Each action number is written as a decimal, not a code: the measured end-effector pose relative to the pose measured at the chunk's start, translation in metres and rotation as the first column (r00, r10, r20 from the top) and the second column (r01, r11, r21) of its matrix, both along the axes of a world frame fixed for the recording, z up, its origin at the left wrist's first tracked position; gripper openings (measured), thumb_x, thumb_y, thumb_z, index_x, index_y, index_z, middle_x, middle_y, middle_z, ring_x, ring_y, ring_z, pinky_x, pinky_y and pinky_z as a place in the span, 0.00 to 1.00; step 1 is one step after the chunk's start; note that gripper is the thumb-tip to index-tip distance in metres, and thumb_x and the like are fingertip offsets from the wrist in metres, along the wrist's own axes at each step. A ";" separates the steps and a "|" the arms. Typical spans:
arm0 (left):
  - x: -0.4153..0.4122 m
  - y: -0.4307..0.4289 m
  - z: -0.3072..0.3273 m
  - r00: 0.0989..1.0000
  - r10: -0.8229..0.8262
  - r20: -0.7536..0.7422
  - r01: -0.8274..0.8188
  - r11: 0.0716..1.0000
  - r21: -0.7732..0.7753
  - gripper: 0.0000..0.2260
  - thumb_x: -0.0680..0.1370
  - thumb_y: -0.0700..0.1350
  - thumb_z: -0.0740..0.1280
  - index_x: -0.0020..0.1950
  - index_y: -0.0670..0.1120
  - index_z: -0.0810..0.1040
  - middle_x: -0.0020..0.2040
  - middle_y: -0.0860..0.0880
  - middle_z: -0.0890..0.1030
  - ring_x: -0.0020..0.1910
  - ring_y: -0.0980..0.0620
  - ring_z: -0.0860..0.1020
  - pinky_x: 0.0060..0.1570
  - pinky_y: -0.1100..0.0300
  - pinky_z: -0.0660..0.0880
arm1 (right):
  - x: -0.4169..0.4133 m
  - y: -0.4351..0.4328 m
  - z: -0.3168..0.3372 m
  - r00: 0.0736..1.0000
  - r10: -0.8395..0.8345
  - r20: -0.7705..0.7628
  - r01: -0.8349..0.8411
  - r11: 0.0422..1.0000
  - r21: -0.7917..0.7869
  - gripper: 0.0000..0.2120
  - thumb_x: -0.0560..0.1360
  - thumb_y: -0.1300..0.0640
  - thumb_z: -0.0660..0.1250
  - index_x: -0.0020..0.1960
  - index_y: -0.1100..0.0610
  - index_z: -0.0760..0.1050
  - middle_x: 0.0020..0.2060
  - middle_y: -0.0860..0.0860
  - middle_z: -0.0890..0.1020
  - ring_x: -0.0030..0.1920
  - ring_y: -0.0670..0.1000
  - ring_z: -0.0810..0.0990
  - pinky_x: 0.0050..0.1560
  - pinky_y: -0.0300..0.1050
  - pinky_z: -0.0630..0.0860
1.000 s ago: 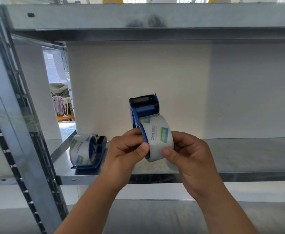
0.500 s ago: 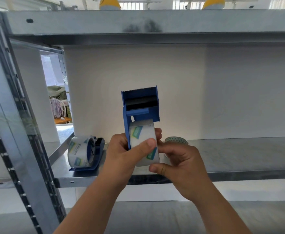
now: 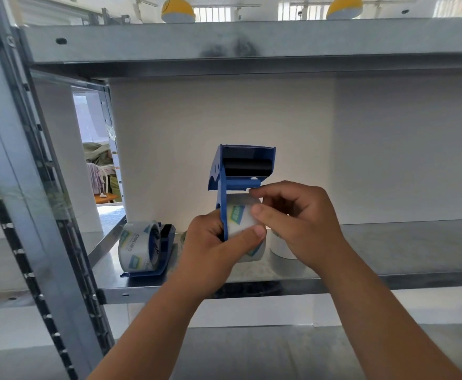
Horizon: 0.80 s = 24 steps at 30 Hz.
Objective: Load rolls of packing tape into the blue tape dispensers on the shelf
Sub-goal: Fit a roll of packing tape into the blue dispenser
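A blue tape dispenser [image 3: 241, 171] with a black roller stands upright in front of the metal shelf [image 3: 388, 248], a clear tape roll [image 3: 242, 223] seated in it. My left hand [image 3: 213, 248] grips the dispenser and roll from the left, thumb across the roll's face. My right hand [image 3: 298, 223] pinches at the roll's top edge just under the dispenser's head. A second blue dispenser [image 3: 164, 253] lies on the shelf at the left with a clear tape roll [image 3: 136, 246] loaded in it.
A white roll [image 3: 282, 246] stands on the shelf behind my right hand. Another roll [image 3: 183, 237] peeks out behind my left hand. A perforated steel upright [image 3: 32, 215] runs down the left. An upper shelf [image 3: 251, 42] carries yellow objects [image 3: 177, 9].
The dispenser has tilted so its roller faces me. My right hand moved up from the roll's lower front to its top edge. The view shifted upward.
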<state>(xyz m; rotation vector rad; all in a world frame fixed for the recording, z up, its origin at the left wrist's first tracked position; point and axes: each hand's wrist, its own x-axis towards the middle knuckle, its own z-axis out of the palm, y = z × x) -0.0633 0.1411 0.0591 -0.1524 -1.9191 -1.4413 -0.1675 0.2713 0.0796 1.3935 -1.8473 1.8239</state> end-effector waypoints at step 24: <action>-0.006 0.000 -0.014 0.967 -0.033 0.252 0.047 0.998 -0.052 0.10 0.69 0.39 0.80 0.48 0.45 0.85 0.43 0.45 0.88 0.43 0.45 0.87 0.45 0.46 0.85 | -0.020 -0.013 0.030 0.846 -0.459 -0.272 0.467 0.883 -0.041 0.07 0.80 0.60 0.68 0.45 0.50 0.80 0.39 0.44 0.82 0.40 0.40 0.79 0.40 0.27 0.72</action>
